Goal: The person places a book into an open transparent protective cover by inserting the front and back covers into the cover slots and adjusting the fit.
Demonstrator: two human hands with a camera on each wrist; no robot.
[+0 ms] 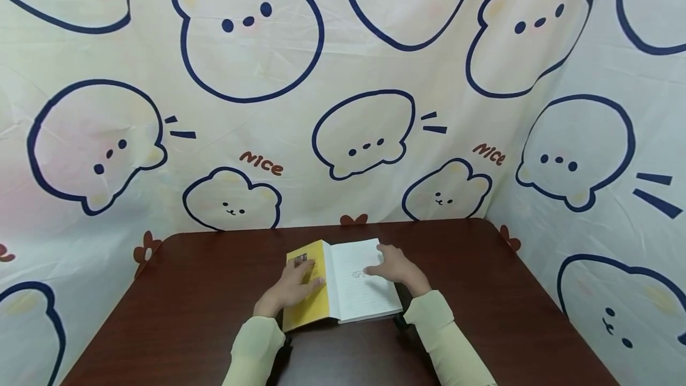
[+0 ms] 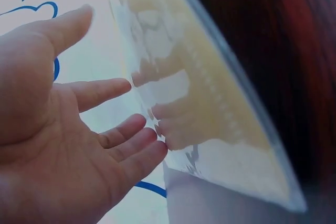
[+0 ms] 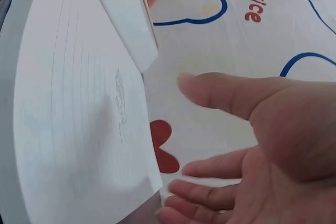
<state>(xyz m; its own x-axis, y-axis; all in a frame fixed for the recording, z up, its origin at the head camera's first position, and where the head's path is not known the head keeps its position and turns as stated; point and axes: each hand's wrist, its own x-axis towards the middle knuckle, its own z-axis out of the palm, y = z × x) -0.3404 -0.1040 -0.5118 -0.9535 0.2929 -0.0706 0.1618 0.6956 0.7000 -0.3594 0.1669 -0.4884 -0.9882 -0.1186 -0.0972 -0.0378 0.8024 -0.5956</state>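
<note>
Spreading loosely: fingers of left hand (image 1: pixel 289 286), right hand (image 1: pixel 399 267); nothing gripped. Yellow cover (image 1: pixel 309 310) touched by left; right held over lined page (image 1: pixel 365 299), contact unclear. Open notebook (image 1: pixel 343 290) laid on brown table (image 1: pixel 477 279) beneath both, fold (image 1: pixel 334 288) running away from person, neither hand nearer.

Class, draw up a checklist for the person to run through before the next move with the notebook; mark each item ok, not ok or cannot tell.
1. Notebook lying open on the table: ok.
2. Left hand at the yellow cover: ok.
3. Right hand gripping nothing: ok, its fingers are extended.
4. Lined page fully uncovered: not ok, in the head view the right hand hides part of it.
5. Right hand touching the page: cannot tell.
6. Marks on the page readable: cannot tell, too faint.
</note>
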